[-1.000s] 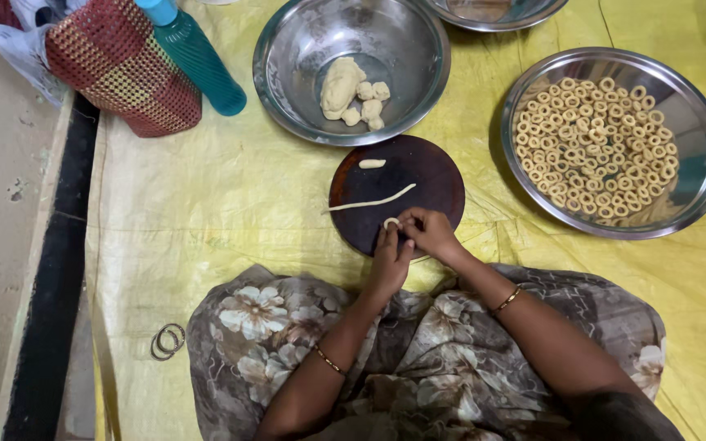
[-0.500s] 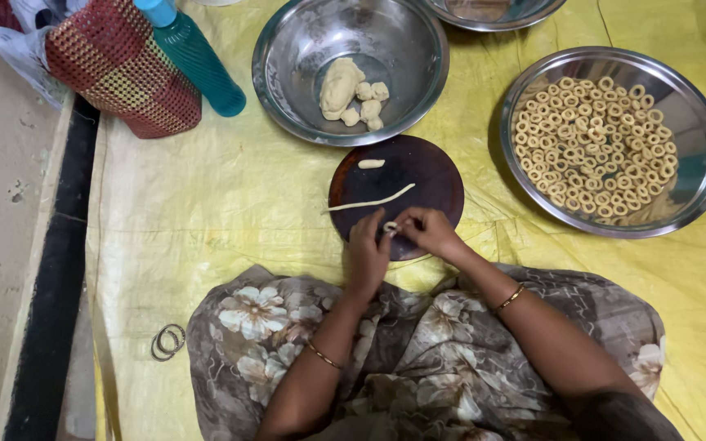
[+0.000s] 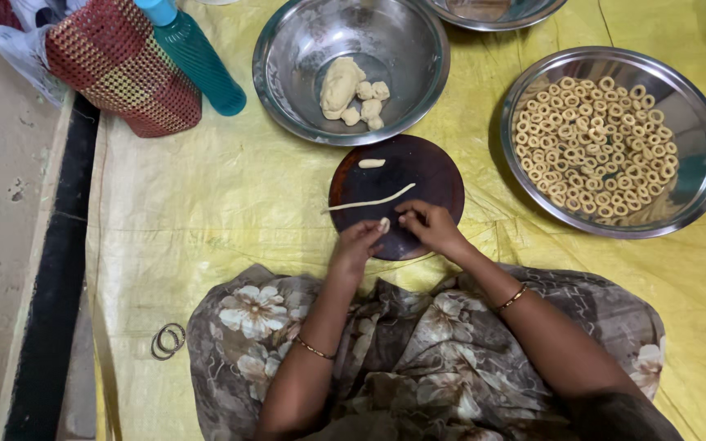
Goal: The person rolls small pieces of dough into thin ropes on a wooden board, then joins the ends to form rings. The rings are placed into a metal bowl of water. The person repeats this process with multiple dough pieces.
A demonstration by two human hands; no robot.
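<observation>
The top edge cuts off a steel bowl [image 3: 496,12], a teal bottle's cap [image 3: 157,10] and a woven red bag [image 3: 120,69], while fingers hide most of the dough bit [image 3: 384,224].

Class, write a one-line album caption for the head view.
Both hands, left hand and right hand, pinch a small dough piece over a round dark board.

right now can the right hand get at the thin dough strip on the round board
Probably yes: the right hand rests on the round board just below the dough strip, with only bare board between them.
</observation>
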